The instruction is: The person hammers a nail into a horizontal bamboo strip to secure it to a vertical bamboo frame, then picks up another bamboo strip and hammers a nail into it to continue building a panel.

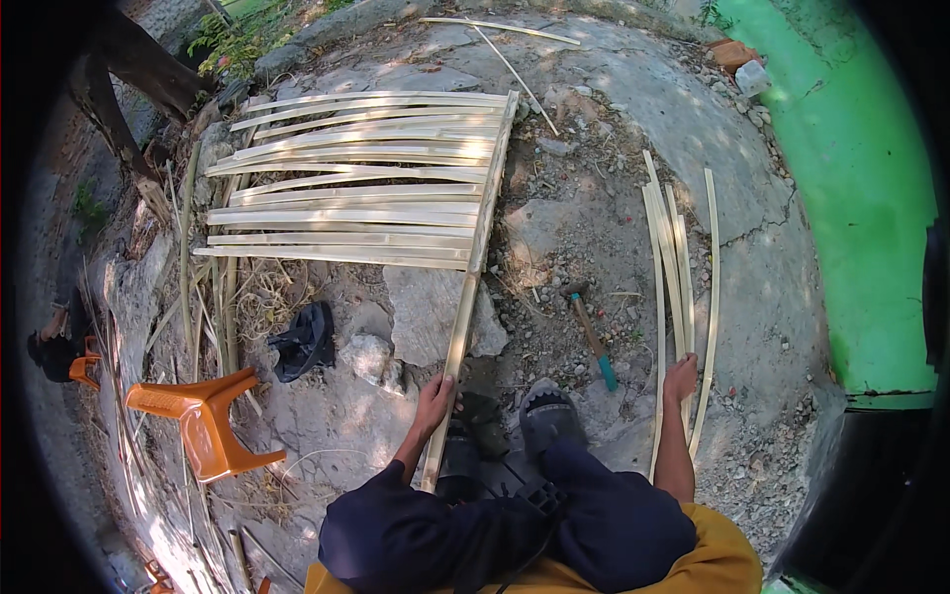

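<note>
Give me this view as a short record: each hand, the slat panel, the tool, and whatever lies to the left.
left hand: holding the near part of the long rail
right hand: at the loose strips; grip unclear
slat panel: pale slats extending left from the rail
tool: hammer on the ground between rail and strips, handle toward the person
left side: black bag, orange plastic seat
</note>
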A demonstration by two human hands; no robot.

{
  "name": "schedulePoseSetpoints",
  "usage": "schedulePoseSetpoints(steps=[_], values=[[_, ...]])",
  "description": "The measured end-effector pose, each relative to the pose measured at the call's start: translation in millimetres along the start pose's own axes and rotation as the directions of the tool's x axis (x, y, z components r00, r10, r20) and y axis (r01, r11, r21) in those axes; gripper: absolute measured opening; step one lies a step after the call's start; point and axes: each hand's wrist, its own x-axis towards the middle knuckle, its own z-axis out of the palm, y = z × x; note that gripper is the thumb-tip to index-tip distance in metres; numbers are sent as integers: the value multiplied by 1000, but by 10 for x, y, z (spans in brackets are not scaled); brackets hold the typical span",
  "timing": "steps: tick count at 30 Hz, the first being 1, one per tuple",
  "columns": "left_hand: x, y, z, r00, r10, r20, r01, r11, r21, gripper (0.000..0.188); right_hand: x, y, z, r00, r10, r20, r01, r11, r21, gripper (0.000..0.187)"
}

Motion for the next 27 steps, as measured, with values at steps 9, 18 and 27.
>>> schedulePoseSetpoints(steps=[9, 18, 27], values=[[-53, 52, 6, 997, -76, -7, 76, 997, 3, 40, 60, 229, -316, 990, -129, -55, 140, 890, 433, 24], [-19, 68, 47, 996, -87, -20, 87, 996, -5, 40, 97, 421, -876, 896, -350, 272, 83, 735, 673, 14], [-93, 57, 73, 992, -102, -70, 102, 995, -8, 38, -130, 622, -1166, 770, -499, 398, 274, 821, 501, 12]])
